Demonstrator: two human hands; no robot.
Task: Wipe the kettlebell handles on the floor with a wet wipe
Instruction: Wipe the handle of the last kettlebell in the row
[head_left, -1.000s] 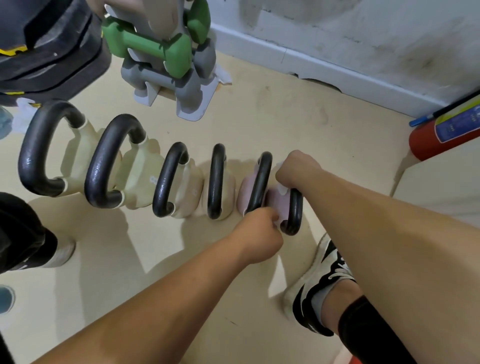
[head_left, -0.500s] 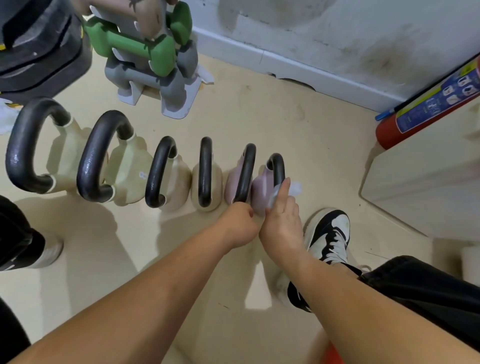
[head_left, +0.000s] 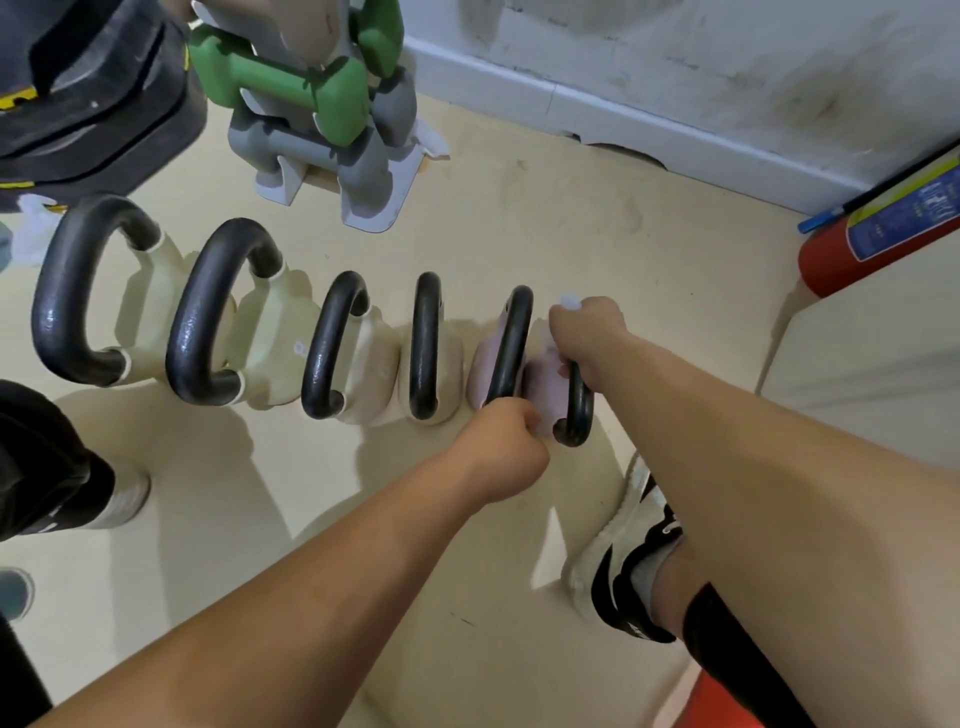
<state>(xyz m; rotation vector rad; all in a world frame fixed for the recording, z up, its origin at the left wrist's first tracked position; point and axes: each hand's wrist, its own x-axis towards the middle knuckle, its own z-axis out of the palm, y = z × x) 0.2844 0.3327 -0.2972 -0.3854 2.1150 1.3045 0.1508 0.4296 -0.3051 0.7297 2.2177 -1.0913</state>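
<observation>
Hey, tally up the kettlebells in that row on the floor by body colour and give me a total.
Cream-bodied kettlebells with black loop handles: 4
Pale pink-bodied kettlebells with black loop handles: 2
Total: 6 kettlebells

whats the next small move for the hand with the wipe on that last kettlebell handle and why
Probably slide the right hand, which grips the wet wipe round the far end of the last kettlebell handle, down along the loop toward the near end. That black stretch lies bare below the hand, while the left hand grips the neighbouring handle.
</observation>
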